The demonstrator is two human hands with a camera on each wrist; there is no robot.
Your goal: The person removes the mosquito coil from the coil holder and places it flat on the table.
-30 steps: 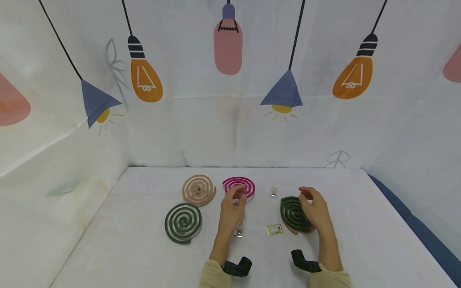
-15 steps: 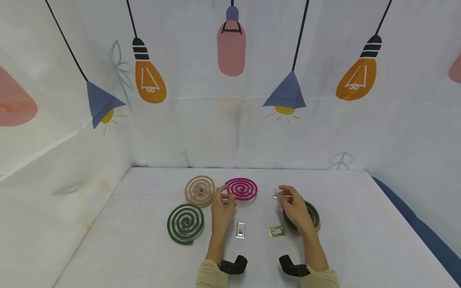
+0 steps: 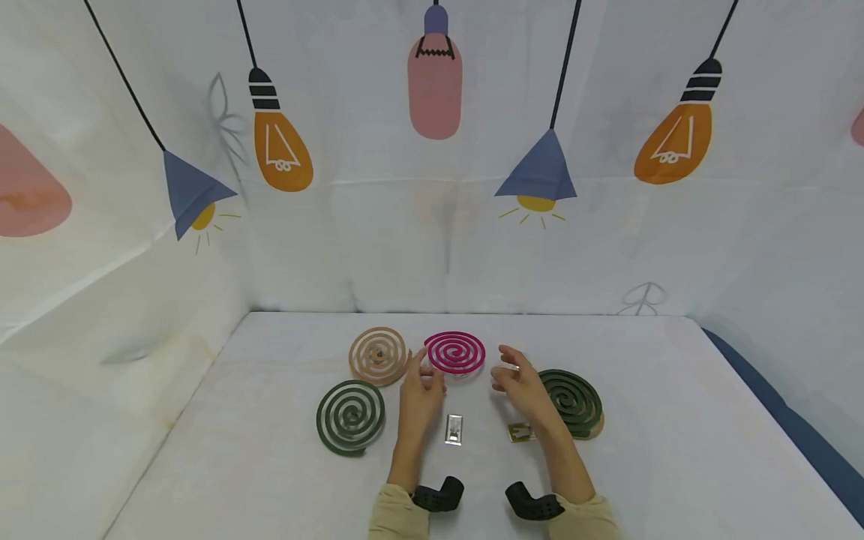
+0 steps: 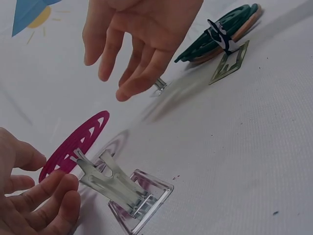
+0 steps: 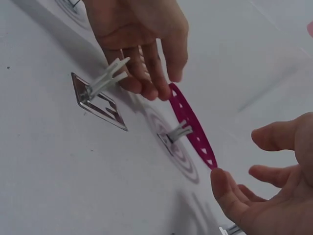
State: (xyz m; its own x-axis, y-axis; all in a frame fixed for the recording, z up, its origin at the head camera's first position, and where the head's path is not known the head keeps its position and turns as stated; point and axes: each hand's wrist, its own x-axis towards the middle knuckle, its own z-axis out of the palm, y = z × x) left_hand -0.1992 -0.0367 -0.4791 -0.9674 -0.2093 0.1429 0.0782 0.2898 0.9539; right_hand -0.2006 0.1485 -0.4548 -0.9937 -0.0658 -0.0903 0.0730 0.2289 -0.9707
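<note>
A pink mosquito coil (image 3: 456, 352) is tilted above the table, its shadow falling beside it. A metal clip stand (image 5: 178, 132) overlaps it in the right wrist view. My left hand (image 3: 421, 390) has its fingertips right at the coil's left edge, fingers fairly straight. My right hand (image 3: 523, 386) hovers a little right of the coil, fingers loosely bent and holding nothing. A silver clip stand (image 3: 454, 430) stands nearer me between the hands. A gold-coloured stand (image 3: 518, 432) is partly hidden by my right forearm. Another small stand (image 4: 160, 85) shows below my right hand in the left wrist view.
At the left lie a tan coil (image 3: 379, 356) and a dark green coil (image 3: 351, 418). Right of my right hand, another green coil (image 3: 574, 401) lies on top of a tan one (image 3: 597, 429). The white table (image 3: 236, 465) meets a lamp-printed cloth wall (image 3: 378, 247) behind.
My right hand has moved left from over the right green coil to beside the pink coil. My left hand has shifted left, from in front of the pink coil to its left edge.
</note>
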